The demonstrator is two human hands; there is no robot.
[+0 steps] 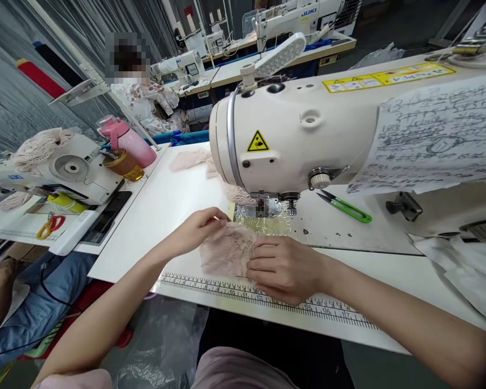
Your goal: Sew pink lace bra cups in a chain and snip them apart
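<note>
A piece of sheer pink lace fabric (227,251) lies on the white table just in front of the sewing machine's needle area. My left hand (204,227) pinches its upper left edge between thumb and fingers. On the right side of the lace, my right hand (285,270) is closed with curled fingers on its edge. Behind the lace is the presser foot (261,207) of the sewing machine (308,129). More pink lace (237,193) lies beyond the foot, partly hidden by the machine head.
Green thread snips (346,206) lie on the machine bed at right. A printed ruler (235,292) runs along the table's front edge. White cloth (465,270) lies at far right. A second machine (73,167), a pink jug (129,141) and a cup (123,165) stand left. Other people sit nearby.
</note>
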